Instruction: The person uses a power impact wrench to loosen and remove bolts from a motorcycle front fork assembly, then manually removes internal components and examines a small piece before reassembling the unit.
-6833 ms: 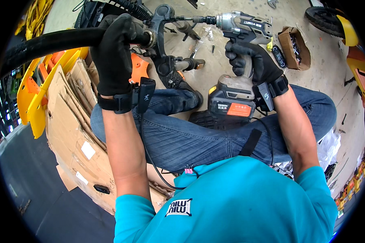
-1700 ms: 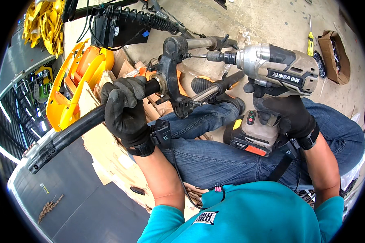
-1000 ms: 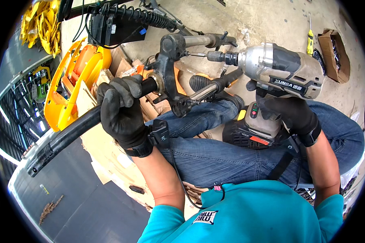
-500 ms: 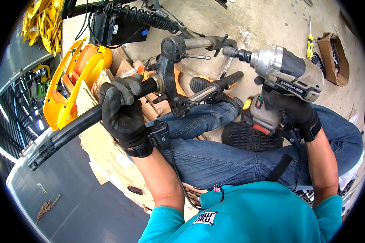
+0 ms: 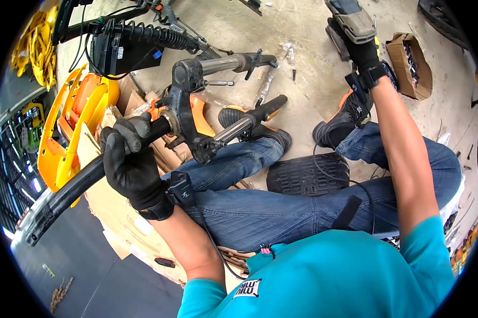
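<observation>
My left hand (image 5: 133, 164), in a black glove, is closed round the black tube (image 5: 82, 188) of a fork assembly (image 5: 192, 124), which has two metal legs. A bolt (image 5: 217, 83) sticks out of the upper clamp toward the right. My right hand (image 5: 362, 55), also gloved, is at the upper right, closed on an impact wrench (image 5: 350, 21), whose front end is out of sight. The wrench is away from the bolt, beside a mostly hidden yellow-handled screwdriver (image 5: 376, 45).
Yellow panels (image 5: 77, 143) and cardboard (image 5: 117, 228) lie at my left. A frame with a coil shock (image 5: 143, 34) is beyond the fork. At the right are a box of parts (image 5: 416, 79) and a tyre (image 5: 440, 24). A black ribbed piece (image 5: 308, 175) lies between my legs.
The wrench has left the bolt and moved with my right hand up and forward, to the top of the view. My left hand still grips the tube; the view has shifted slightly.
</observation>
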Motion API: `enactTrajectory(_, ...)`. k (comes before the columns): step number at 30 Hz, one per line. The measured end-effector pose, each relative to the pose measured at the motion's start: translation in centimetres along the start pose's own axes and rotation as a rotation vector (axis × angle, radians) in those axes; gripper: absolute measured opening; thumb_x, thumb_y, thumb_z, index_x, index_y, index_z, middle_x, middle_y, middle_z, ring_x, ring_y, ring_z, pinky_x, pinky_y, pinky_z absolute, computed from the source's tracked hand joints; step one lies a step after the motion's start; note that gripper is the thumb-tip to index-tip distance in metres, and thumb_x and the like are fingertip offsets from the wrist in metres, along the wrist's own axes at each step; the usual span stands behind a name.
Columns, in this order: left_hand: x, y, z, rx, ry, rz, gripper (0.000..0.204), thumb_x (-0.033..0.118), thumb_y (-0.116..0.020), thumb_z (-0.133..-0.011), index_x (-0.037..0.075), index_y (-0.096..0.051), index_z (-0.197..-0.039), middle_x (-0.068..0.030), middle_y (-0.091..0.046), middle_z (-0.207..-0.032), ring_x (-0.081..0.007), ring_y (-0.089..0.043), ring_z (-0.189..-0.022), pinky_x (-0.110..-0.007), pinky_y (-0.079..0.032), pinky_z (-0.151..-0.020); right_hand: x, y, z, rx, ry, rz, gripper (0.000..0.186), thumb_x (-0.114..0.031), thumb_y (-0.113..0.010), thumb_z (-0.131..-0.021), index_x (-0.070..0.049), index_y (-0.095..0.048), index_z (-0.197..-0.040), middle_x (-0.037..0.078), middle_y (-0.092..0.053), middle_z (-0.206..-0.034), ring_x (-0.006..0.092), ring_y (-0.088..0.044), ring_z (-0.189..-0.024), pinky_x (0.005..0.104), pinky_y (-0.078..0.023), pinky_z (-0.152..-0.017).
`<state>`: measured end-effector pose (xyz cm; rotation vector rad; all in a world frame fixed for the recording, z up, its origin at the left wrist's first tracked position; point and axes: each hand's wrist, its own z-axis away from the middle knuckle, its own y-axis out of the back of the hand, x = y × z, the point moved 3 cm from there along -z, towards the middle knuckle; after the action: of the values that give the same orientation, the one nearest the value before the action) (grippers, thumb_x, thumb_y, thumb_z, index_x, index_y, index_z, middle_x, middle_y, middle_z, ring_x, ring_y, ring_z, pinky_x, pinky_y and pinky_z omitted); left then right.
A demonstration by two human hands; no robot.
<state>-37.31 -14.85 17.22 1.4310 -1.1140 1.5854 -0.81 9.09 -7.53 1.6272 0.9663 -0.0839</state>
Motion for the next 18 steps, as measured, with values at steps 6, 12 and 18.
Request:
enactTrajectory(6,-0.1,0.3,0.3,0.031,0.005,0.027,0.025,0.019,-0.043,-0.099,0.008,-0.042,-0.077,-0.0047,-0.04,-0.072,-0.0228,-0.048,-0.081,-0.043,-0.038,-0.093,2.9,-1.1,1.7,0.07,0.023,0.013,0.039,-0.041,-0.058,-0.094,-0.012,-0.065,-0.119,0.012,-0.067,-0.114,0.0316,-0.06,-0.107,0.0389,-0.045,-0.093)
enactTrajectory(12,0.0,0.3,0.4,0.014,0.016,0.021,0.026,0.019,-0.043,-0.101,0.007,-0.044,-0.078,-0.004,-0.041,-0.073,-0.0233,-0.049,-0.082,-0.048,-0.036,-0.104,3.0,-0.5,6.1,0.167,0.011,0.096,0.038,-0.034,-0.069,-0.087,-0.008,-0.065,-0.115,0.015,-0.065,-0.11,0.0338,-0.059,-0.102,0.0423,-0.046,-0.091)
enactTrajectory(18,0.2,0.3,0.3,0.015,0.009,-0.012,0.027,0.018,-0.04,-0.102,0.007,-0.043,-0.078,-0.0045,-0.042,-0.074,-0.0241,-0.05,-0.084,-0.048,-0.036,-0.104,4.7,-0.5,6.4,0.133,-0.14,-0.044,0.045,-0.04,-0.068,-0.087,-0.006,-0.064,-0.116,0.016,-0.064,-0.113,0.034,-0.058,-0.104,0.0416,-0.045,-0.092)
